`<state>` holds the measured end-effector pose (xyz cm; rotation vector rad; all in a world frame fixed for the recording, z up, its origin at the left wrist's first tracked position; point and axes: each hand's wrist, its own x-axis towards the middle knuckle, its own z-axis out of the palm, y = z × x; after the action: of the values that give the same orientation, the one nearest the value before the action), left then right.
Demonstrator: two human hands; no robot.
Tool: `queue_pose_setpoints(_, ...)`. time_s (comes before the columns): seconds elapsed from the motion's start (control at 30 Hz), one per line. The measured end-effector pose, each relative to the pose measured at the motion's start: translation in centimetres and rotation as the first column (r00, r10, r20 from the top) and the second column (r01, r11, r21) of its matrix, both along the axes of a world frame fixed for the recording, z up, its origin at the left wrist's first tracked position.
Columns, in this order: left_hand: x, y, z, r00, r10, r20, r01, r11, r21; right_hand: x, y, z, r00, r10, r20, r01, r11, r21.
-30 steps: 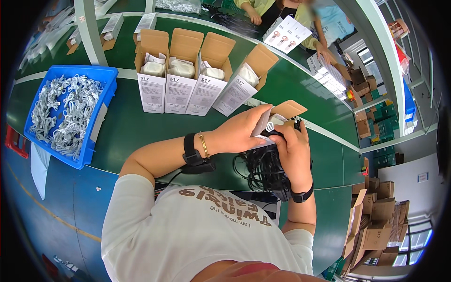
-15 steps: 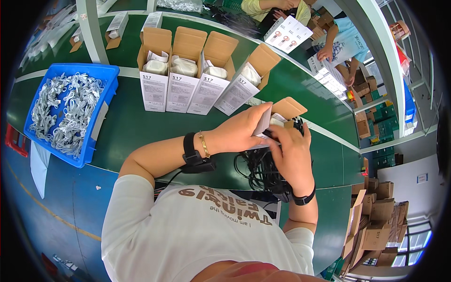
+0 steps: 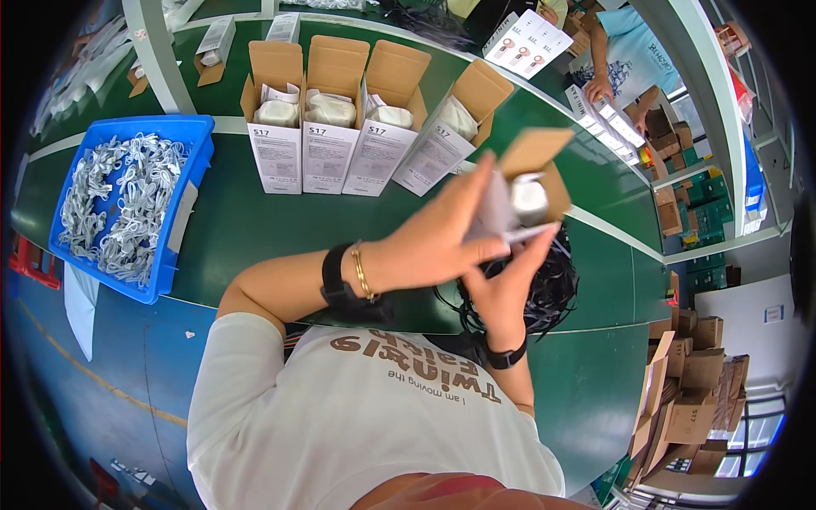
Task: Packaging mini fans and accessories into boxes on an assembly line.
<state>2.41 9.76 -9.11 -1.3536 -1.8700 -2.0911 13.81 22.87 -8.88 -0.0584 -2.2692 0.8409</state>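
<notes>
Since the earlier frame, the open white cardboard carton with brown inner faces has been shifted and turned so its mouth is in clear view, and the right hand has been pulled from the mouth to the carton's lower near edge. Carton is gripped on its left side by the left hand, part closed, thumb across the near face; right hand is half open, thumb and forefinger spread, blurred, can't tell if any weight is taken. A rounded white packet is seated inside the carton. Carton is located just beyond the tangled black cable bundle, right of four open white cartons. Grey-white coiled cables are held in the blue plastic tray at far left
</notes>
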Motion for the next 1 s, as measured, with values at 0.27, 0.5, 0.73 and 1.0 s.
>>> queue_pose_setpoints(0.27,-3.4,0.7,-3.6,0.889,-0.388,-0.244,0.22,0.828,-0.515,7.6,8.8,1.8,0.87,-0.485,-0.088,0.48,0.874,-0.077)
queue_pose_setpoints(0.5,-4.9,1.2,-8.4,0.881,-0.411,-0.234,0.023,0.533,-0.846,22.2,15.9,-2.5,0.445,-0.862,0.245,0.763,0.508,0.4)
queue_pose_setpoints(0.73,-3.9,2.1,-5.3,0.885,-0.461,-0.063,0.283,0.642,-0.712,19.0,13.1,-3.2,0.515,-0.857,0.008,0.759,0.46,0.462)
queue_pose_setpoints(1.0,-2.9,-3.0,3.4,0.768,-0.496,0.404,0.475,0.866,0.158,2.0,1.1,-5.7,0.881,-0.272,0.386,0.104,0.909,0.403)
